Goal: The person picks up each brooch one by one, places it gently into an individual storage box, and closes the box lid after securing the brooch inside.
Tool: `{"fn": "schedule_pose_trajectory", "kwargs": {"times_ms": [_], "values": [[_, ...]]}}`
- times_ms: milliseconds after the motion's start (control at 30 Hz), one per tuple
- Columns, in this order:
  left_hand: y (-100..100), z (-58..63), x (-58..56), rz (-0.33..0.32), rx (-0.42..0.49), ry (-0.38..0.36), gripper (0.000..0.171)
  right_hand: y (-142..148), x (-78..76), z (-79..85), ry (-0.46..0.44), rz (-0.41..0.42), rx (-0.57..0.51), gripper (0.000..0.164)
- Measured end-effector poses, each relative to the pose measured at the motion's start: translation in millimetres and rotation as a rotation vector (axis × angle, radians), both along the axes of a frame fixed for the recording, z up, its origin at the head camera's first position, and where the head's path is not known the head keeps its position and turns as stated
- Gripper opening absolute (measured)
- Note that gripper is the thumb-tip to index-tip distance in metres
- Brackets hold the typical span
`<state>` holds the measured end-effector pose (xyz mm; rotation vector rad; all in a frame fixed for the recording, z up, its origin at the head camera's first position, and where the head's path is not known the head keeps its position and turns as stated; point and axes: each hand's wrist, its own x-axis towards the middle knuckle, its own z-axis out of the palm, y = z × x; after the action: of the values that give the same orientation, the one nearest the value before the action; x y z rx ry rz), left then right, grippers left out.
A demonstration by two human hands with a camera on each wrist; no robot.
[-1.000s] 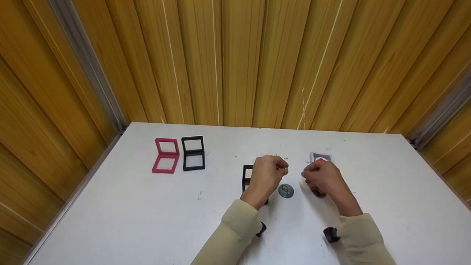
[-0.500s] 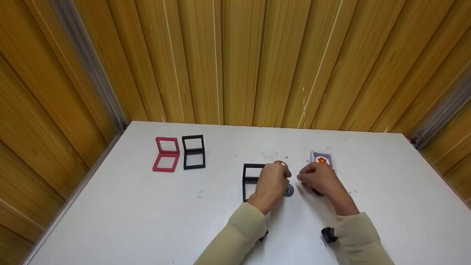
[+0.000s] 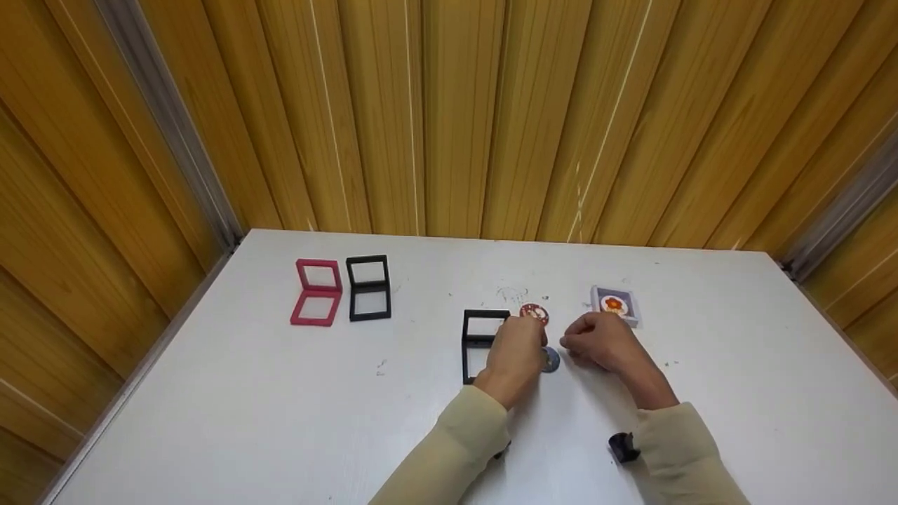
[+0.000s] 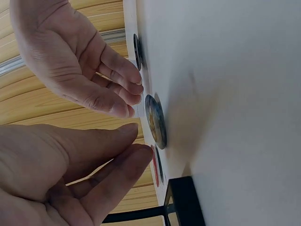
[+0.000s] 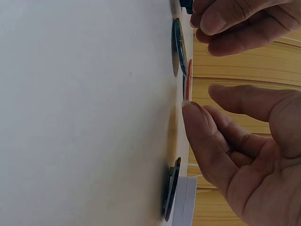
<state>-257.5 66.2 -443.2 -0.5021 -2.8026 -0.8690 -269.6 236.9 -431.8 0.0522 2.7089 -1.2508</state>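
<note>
My left hand hangs over the right side of a black folding frame, thumb and fingers parted with nothing between them in the left wrist view. Beside its fingertips lies a round blue badge, partly covered by the hand in the head view. Just beyond lies a round red-and-white badge. My right hand is to the right of the blue badge, its fingers loosely bent and holding nothing. A dark-edged badge lies near it in the right wrist view, hidden by the hand in the head view.
A lilac frame with a white badge bearing an orange flower stands behind my right hand. Farther left, a pink folding frame and another black one stand opened on the white table.
My left hand has come down and nearer to me, uncovering the red-and-white badge. My right hand has shifted slightly left and nearer, so the flower badge in the lilac frame shows more.
</note>
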Motion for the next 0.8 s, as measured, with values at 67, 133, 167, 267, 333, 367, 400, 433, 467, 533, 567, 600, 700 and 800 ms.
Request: {"fn": "schedule_pose_trajectory", "kwargs": {"times_ms": [67,133,167,267,333,367,400,433,467,533,567,600,700,800], "values": [[-0.1,-1.1,-0.3,0.000,0.000,-0.003,0.015,-1.2,-0.3,-0.9,-0.013,0.003,0.000,0.010],[-0.4,-2.3,-0.2,0.002,0.000,-0.010,0.016,-2.3,-0.6,-1.8,-0.024,0.004,0.003,0.010],[-0.4,-3.1,-0.4,0.002,0.000,-0.015,0.015,-2.8,-0.7,-2.2,-0.026,0.005,0.004,0.010],[-1.4,-4.6,-0.9,0.010,-0.024,-0.004,0.018,-3.9,-1.1,-4.0,-0.023,0.003,-0.004,0.010],[-2.1,-5.2,-1.6,0.016,-0.050,0.016,0.022,-4.7,-1.3,-5.1,-0.027,-0.001,-0.009,0.009],[-2.5,-5.3,-1.8,0.019,-0.057,0.021,0.023,-5.0,-1.2,-5.5,-0.028,-0.001,-0.008,0.009],[-3.0,-5.4,-2.0,0.022,-0.064,0.025,0.024,-5.2,-1.4,-5.9,-0.032,-0.002,-0.006,0.009],[-3.3,-5.4,-2.4,0.024,-0.068,0.026,0.024,-5.6,-1.6,-6.4,-0.038,-0.007,-0.004,0.009],[-3.4,-5.2,-2.6,0.024,-0.068,0.017,0.024,-5.8,-1.7,-6.5,-0.045,-0.012,-0.001,0.009],[-3.8,-4.5,-2.8,0.023,-0.052,-0.011,0.021,-6.7,-1.8,-6.6,-0.054,-0.018,0.002,0.009],[-3.7,-4.4,-3.0,0.022,-0.051,-0.017,0.021,-7.0,-1.8,-6.6,-0.060,-0.022,0.000,0.009],[-3.5,-4.3,-3.4,0.020,-0.051,-0.020,0.020,-7.3,-1.9,-6.7,-0.065,-0.027,-0.003,0.009],[-3.0,-3.9,-4.3,0.010,-0.052,-0.009,0.016,-7.9,-1.4,-6.1,-0.074,-0.031,-0.009,0.008],[-2.4,-3.5,-5.4,-0.013,-0.051,0.026,0.015,-7.9,-1.1,-4.6,-0.071,-0.023,-0.009,0.009]]}}
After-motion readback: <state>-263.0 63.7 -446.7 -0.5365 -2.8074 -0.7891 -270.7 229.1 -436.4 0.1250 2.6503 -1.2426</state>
